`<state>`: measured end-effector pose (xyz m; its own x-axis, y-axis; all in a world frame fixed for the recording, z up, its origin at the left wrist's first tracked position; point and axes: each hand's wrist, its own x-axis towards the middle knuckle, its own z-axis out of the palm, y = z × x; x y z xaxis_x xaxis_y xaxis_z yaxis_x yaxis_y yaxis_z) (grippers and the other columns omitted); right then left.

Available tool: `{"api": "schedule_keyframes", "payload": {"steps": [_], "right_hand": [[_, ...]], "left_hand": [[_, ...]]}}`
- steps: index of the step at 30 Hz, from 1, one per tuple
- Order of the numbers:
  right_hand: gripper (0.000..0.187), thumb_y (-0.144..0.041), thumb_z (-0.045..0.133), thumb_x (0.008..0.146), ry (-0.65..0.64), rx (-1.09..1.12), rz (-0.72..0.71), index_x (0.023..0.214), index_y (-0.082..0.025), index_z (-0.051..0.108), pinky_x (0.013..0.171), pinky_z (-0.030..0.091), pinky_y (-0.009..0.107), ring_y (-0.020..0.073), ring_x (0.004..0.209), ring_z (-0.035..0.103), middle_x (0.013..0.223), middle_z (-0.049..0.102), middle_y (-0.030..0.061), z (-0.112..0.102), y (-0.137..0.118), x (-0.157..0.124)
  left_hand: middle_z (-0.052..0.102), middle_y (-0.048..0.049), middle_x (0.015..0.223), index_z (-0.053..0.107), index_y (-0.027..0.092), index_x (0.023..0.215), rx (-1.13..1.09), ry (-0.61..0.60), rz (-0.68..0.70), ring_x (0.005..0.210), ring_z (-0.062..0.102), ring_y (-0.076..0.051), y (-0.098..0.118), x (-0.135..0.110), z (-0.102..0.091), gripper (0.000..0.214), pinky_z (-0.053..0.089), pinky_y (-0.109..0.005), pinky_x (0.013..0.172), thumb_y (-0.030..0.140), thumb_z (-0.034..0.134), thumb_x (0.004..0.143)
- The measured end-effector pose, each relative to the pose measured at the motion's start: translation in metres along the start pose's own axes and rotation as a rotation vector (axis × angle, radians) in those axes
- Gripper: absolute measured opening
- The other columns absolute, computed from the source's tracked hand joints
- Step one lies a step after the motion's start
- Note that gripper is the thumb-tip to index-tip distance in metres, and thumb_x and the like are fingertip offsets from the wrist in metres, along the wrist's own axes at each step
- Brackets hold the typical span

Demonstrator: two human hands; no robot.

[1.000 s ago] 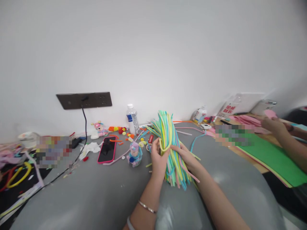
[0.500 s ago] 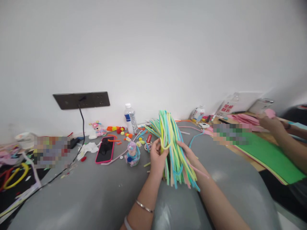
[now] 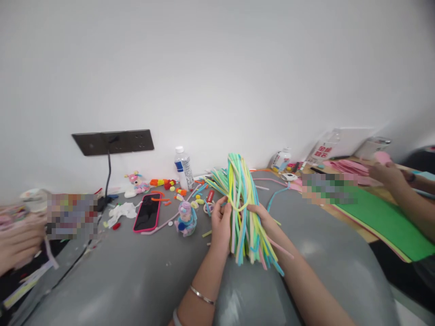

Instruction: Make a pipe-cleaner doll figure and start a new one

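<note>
A thick bundle of pastel pipe cleaners (image 3: 248,226), green, yellow, blue and pink, hangs folded over at its top with the loose ends spread downward. One yellow pipe cleaner (image 3: 243,207) curves across the front of it. My left hand (image 3: 222,222) grips the bundle's left side, thumb at the yellow curve and fingers curled. On the opposite side, my right hand (image 3: 263,218) holds the bundle near the other end of that curve; some of its fingers are hidden behind the strands. More pipe cleaners (image 3: 219,176) fan out behind the bundle.
Left of my hands stand a small pipe-cleaner doll (image 3: 186,219), a phone (image 3: 147,213) and a water bottle (image 3: 184,168). A black cable (image 3: 109,174) runs from the wall socket (image 3: 113,141). Another person's hand (image 3: 22,240) is at far left; a co-worker's arm (image 3: 404,194) reaches over green sheets (image 3: 384,217) at right.
My hands have shifted slightly on the bundle, and the yellow pipe cleaner now lies wider across its front, with both hands by its ends. Another person's hand has entered at far left.
</note>
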<state>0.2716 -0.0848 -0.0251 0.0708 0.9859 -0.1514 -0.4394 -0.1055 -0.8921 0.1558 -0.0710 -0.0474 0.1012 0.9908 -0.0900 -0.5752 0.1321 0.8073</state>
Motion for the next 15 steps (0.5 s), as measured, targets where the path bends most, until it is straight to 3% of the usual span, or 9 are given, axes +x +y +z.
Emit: {"api": "schedule_keyframes", "payload": {"steps": [4, 8, 12, 15], "right_hand": [[0.019, -0.03, 0.071, 0.059, -0.096, 0.094, 0.017, 0.064, -0.023, 0.054, 0.06, 0.058, 0.032, 0.0169, 0.046, 0.057, 0.048, 0.056, -0.0034, 0.008, -0.008, -0.004], [0.022, -0.034, 0.068, 0.065, -0.208, 0.186, 0.009, 0.061, -0.023, 0.049, 0.053, 0.056, 0.029, 0.0115, 0.04, 0.045, 0.047, 0.048, -0.0049, 0.009, -0.01, -0.007], [0.02, -0.038, 0.066, 0.071, -0.15, 0.172, 0.019, 0.066, -0.023, 0.054, 0.054, 0.056, 0.03, 0.0129, 0.039, 0.047, 0.047, 0.051, -0.0048, 0.002, -0.005, -0.005], [0.022, -0.038, 0.072, 0.067, -0.037, 0.083, -0.033, 0.076, -0.022, 0.063, 0.063, 0.057, 0.034, 0.0199, 0.051, 0.062, 0.053, 0.062, -0.0014, -0.001, 0.001, -0.001]], "left_hand": [[0.071, -0.0018, 0.081, 0.066, 0.018, 0.105, -0.01, 0.068, 0.041, 0.07, 0.065, -0.016, 0.002, 0.003, -0.003, 0.06, 0.049, -0.026, 0.066, 0.06, 0.077, 0.064], [0.071, -0.0026, 0.079, 0.067, 0.017, 0.104, 0.006, 0.094, 0.082, 0.066, 0.063, -0.017, 0.007, 0.003, -0.005, 0.061, 0.048, -0.027, 0.062, 0.061, 0.078, 0.064], [0.073, -0.0013, 0.079, 0.068, 0.02, 0.103, 0.04, 0.088, 0.078, 0.068, 0.064, -0.018, 0.012, -0.001, -0.004, 0.049, 0.048, -0.028, 0.062, 0.055, 0.076, 0.07], [0.067, 0.0026, 0.065, 0.064, 0.019, 0.105, 0.052, 0.036, 0.025, 0.059, 0.061, -0.016, 0.01, -0.003, -0.001, 0.055, 0.046, -0.026, 0.058, 0.054, 0.08, 0.065]]}}
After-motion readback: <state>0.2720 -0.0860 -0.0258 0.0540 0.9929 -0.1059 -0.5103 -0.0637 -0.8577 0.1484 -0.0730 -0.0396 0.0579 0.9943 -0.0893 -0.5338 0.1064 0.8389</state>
